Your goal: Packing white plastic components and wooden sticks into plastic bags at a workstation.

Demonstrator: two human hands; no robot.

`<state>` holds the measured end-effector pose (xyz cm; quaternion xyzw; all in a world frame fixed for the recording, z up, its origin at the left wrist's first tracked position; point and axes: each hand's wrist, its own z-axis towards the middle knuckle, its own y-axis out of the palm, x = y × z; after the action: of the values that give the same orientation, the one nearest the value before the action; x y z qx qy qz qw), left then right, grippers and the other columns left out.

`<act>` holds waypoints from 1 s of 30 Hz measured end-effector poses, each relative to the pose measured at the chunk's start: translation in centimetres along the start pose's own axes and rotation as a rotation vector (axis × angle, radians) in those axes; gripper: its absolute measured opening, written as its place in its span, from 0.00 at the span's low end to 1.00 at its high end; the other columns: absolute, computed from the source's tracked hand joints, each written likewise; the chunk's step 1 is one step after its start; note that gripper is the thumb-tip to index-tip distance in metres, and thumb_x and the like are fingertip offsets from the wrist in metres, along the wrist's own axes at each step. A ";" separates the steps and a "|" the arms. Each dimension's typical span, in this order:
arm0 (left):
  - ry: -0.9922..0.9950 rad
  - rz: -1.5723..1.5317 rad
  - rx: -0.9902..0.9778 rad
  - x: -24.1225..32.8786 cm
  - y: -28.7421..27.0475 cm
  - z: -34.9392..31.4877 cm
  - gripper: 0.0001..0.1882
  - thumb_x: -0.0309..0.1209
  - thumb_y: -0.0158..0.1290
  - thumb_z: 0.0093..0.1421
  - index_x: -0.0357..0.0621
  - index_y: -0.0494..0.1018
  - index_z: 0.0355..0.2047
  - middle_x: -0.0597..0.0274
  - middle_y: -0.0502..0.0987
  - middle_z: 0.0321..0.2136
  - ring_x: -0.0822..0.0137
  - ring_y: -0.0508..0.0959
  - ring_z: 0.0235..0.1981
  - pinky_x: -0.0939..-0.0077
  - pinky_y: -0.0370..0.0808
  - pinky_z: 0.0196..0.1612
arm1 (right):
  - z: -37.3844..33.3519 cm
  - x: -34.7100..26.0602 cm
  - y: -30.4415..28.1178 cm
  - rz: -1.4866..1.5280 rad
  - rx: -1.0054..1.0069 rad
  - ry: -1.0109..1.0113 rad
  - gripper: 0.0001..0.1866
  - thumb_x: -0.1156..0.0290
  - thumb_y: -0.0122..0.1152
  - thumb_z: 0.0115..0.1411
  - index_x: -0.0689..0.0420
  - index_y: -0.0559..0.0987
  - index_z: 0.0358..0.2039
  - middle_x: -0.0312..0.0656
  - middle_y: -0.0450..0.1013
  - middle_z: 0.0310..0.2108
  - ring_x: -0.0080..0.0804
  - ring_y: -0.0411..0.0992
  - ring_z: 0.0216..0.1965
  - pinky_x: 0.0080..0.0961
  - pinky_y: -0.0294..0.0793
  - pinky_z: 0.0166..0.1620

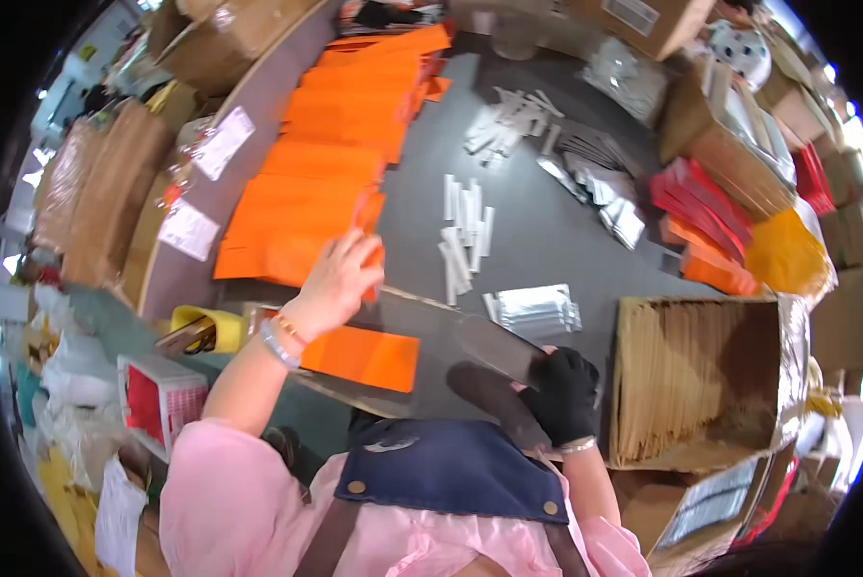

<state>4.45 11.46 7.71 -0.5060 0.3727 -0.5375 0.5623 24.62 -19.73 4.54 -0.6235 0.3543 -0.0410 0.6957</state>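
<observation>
Overlapping flat orange sheets (301,188) lie in a long fanned row on the left of the dark table. My bare left hand (340,274) is at the row's near right corner, its fingers bent around the edge of an orange sheet; the thumb is mostly hidden. A separate orange piece (364,358) lies flat by the table's near edge, just right of my left wrist. My right hand (561,392), in a black glove, is closed on one end of a dark flat strip (494,346), which slants away to the left. Its exact kind is unclear.
Small white strips (465,231) and silvery packets (537,310) lie mid-table. A cardboard box (696,380) full of upright brown sheets stands right of my right hand. Red pieces (700,202) and a yellow bag (787,250) are farther right. A raised panel (249,125) borders the left.
</observation>
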 end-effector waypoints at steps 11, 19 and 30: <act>-0.728 -0.295 -0.006 8.8 8.3 -7.3 0.46 0.53 0.68 0.41 0.39 0.68 0.56 0.50 0.63 0.58 0.47 0.57 0.62 0.37 0.45 0.65 | 0.2 -2.3 1.4 -0.069 -0.071 -0.203 0.34 0.51 0.73 0.38 0.52 0.74 0.45 0.41 0.72 0.42 0.42 0.68 0.46 0.41 0.60 0.51; -0.717 -0.382 -0.013 9.1 7.8 -6.8 0.47 0.52 0.69 0.41 0.40 0.67 0.57 0.49 0.65 0.58 0.49 0.56 0.64 0.37 0.42 0.66 | 2.2 -5.4 5.4 0.067 -0.293 -0.287 0.35 0.43 0.67 0.42 0.55 0.75 0.46 0.45 0.72 0.42 0.43 0.70 0.46 0.44 0.59 0.52; -0.066 -0.352 0.067 8.0 13.0 5.9 0.17 0.31 0.62 0.47 0.48 0.78 0.40 0.61 0.74 0.39 0.56 0.73 0.44 0.63 0.71 0.47 | -1.9 2.3 0.8 0.173 0.231 -0.020 0.19 0.66 0.70 0.50 0.55 0.78 0.43 0.45 0.75 0.41 0.46 0.72 0.46 0.38 0.69 0.51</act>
<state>14.22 3.45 -2.72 -0.5619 0.2418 -0.6227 0.4880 25.02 -22.36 2.88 -0.5066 0.3929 -0.0154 0.7673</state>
